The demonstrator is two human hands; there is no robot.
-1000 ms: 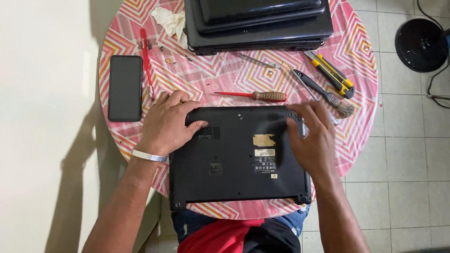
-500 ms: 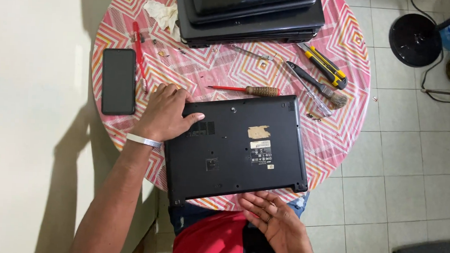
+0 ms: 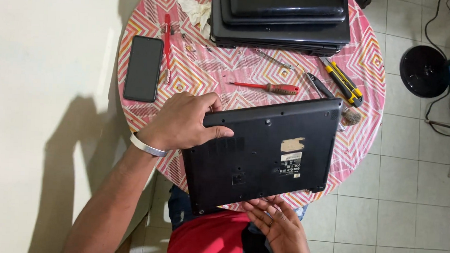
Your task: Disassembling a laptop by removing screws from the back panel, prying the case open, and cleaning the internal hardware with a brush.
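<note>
Laptop is flipped bottom-up on the pink zigzag table, tilted and hanging over the near edge. Left hand is clamped on its top-left corner, thumb on the base, while the right hand sits open, palm up, fingertips touching the near edge. Red screwdriver lies just beyond it, phone off to the left.

Laptop: the black plastic laptop, underside up, lay square on the round pink zigzag-patterned table before; now it is turned slightly, its 3 o'clock end swung toward 12.
Right hand: the right hand left the laptop's 3 o'clock edge and now lies palm up under its 6 o'clock edge.
Left hand: the left hand now grips the 10 o'clock corner, thumb on the base.
</note>
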